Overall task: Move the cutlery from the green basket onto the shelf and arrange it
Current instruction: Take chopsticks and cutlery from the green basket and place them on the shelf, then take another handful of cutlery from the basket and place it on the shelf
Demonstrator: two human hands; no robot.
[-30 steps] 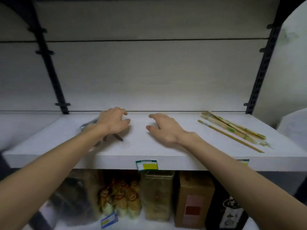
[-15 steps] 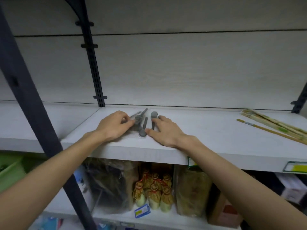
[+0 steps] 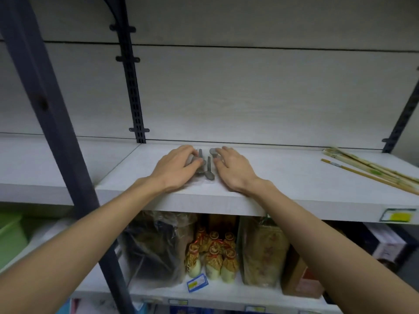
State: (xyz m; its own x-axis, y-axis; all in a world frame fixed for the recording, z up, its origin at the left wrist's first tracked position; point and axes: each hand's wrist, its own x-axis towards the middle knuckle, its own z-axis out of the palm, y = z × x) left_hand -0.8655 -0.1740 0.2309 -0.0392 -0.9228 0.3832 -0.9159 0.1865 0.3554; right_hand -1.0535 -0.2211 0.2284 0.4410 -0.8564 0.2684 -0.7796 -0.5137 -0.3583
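Observation:
Several grey spoons [image 3: 208,169] in clear wrap lie on the white shelf [image 3: 283,175], near its back wall. My left hand [image 3: 179,165] rests on their left side, fingers and thumb curled over some handles. My right hand [image 3: 233,166] lies flat on their right side, fingers spread, with fingertips touching one spoon bowl [image 3: 213,151]. Both hands partly hide the spoons. A corner of the green basket [image 3: 11,236] shows low at the far left, below the shelf.
Wrapped wooden chopsticks [image 3: 371,169] lie at the shelf's right end. A dark upright post [image 3: 54,123] stands at the left front. The lower shelf holds bags, small wrapped bottles [image 3: 212,254] and boxes.
Both hands have slid the spoons farther back on the shelf and closed in on them. The view has swung left, so the chopsticks now sit at the right edge.

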